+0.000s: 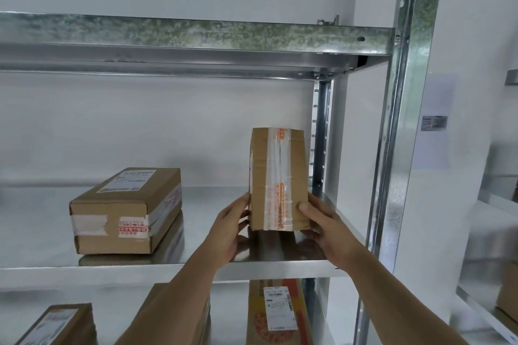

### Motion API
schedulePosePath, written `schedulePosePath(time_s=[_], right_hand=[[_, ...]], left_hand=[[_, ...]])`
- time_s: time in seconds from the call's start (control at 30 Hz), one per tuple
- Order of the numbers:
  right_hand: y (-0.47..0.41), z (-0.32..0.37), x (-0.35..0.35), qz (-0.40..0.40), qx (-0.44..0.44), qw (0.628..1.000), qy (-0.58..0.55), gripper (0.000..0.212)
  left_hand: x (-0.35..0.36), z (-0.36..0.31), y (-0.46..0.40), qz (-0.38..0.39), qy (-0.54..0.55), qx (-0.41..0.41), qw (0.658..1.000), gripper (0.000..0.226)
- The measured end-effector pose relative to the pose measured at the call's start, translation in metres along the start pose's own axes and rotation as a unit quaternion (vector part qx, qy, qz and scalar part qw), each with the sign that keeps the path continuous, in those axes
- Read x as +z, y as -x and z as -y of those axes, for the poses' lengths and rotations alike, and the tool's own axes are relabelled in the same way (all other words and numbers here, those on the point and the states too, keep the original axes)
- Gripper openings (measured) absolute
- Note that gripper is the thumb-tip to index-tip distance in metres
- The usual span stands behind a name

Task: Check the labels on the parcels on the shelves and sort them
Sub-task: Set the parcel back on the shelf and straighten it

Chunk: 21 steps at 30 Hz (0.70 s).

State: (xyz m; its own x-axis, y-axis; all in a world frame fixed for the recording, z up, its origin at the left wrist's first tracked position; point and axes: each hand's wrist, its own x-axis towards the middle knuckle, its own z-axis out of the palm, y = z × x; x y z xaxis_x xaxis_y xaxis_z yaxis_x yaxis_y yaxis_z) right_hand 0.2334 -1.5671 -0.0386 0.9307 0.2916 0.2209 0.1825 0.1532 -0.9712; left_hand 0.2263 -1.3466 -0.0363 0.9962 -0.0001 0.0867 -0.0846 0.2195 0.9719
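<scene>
Seen from the head camera, a person steadies a tall cardboard parcel (277, 179) standing on end near the right end of a galvanised steel shelf (196, 267), its taped seam with orange printing facing the camera. The left hand (231, 228) cups the parcel's lower left edge, fingers curled round behind it; the right hand (322, 225) grips the lower right corner, thumb across the front face. The parcel's base sits on the shelf, set back from the front lip and close to the rear upright post (319, 137), with the heavier front post (398, 126) just to the right. To the left, well apart, a second parcel (123, 213) lies flat with a white shipping label (127, 180) on top and red-printed tape across its near face; bare shelf surface runs between the two boxes and on towards the left edge of the frame. The upper shelf (196, 36) hangs well above the upright parcel's top. On the tier below, a printed box with a barcode label (280, 309) stands under the held parcel, another box (59, 325) lies at lower left, and a third (173, 314) is partly hidden behind the left forearm.
</scene>
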Motion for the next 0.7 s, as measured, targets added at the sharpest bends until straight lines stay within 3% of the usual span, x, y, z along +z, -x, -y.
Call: schedulePosePath(time_s=[0.23,0.7], right_hand=[[-0.0029,0.0006,-0.0006,0.009,0.012,1.000,0.001,0.072],[-0.0023,0.0017,0.0006,0.004,0.019,1.000,-0.005,0.065]], left_hand=[[0.0004,-0.0035,0.0042,0.022,0.012,-0.018,1.000,0.036],[-0.0006,-0.0033,0.0035,0.027,0.024,-0.019,0.999,0.043]])
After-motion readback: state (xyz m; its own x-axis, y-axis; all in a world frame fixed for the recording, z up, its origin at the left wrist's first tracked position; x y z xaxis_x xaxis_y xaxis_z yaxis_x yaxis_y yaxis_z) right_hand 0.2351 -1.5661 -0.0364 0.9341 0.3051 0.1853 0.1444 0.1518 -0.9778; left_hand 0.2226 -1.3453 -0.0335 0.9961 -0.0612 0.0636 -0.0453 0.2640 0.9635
